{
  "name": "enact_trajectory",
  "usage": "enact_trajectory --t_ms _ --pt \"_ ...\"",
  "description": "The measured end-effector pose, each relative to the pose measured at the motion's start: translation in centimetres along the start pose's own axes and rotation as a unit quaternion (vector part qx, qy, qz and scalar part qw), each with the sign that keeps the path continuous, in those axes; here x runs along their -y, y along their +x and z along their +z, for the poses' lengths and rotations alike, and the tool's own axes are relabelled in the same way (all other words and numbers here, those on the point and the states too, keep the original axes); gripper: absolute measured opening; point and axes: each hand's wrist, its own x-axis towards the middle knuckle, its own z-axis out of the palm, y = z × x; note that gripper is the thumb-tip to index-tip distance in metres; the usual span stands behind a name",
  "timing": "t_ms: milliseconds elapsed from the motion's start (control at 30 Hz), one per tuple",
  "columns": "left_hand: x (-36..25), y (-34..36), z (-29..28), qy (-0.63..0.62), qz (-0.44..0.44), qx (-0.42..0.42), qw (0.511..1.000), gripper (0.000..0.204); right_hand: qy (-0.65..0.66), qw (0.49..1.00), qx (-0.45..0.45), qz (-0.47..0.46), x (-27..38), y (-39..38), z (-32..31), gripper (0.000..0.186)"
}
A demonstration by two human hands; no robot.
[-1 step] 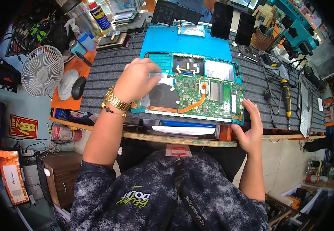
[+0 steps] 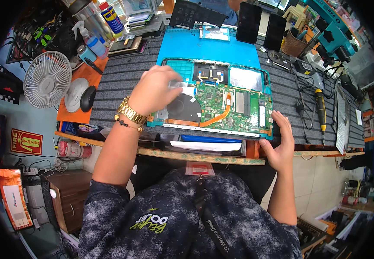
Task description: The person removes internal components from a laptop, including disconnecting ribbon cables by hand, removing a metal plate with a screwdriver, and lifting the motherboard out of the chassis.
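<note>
An opened laptop base in teal and black lies in front of me with its inside facing up. It shows a green circuit board, a copper heat pipe and a round black fan. My left hand hovers over the left part of the base, thumb and curved fingers apart around a pale, film-like piece; I see no grip on it. At the near right corner my right hand rests open, fingers along the edge and thumb at the front.
Behind lies a blue mat with a black battery pack beyond it. A yellow-black screwdriver and cables are on the right, with a teal microscope farther back. At left stand a white fan and a spray bottle.
My left thumb and fingers have shifted very slightly to the right over the laptop base. The right hand and the base stay put.
</note>
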Motion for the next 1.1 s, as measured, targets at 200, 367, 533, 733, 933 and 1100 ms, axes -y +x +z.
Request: enact_trajectory --t_ms 200,367,533,733,933,1100 --pt "-1.4 0.3 -0.1 0.002 -0.018 0.064 0.998 0.028 0.008 1.000 -0.002 0.001 0.2 -0.5 -0.1 0.079" --pt "-1.7 1.9 0.1 0.001 0.009 0.061 0.998 0.037 0.003 1.000 -0.001 -0.006 0.0 0.2 0.1 0.079" --pt "-1.7 2.9 1.0 -0.004 0.082 0.038 0.996 0.051 0.000 1.000 -0.002 0.002 0.1 0.4 0.1 0.078" --pt "-0.7 3.7 0.8 0.027 0.129 0.050 0.990 0.055 -0.003 1.000 -0.001 -0.001 0.1 0.3 0.1 0.078" --pt "-0.1 3.1 1.2 0.076 0.193 0.028 0.978 0.052 -0.005 1.000 0.000 -0.001 0.1 0.4 0.1 0.078" --pt "0.4 2.4 1.9 0.115 0.238 0.005 0.965 0.047 -0.008 1.000 -0.003 -0.004 0.1 0.4 0.2 0.078"
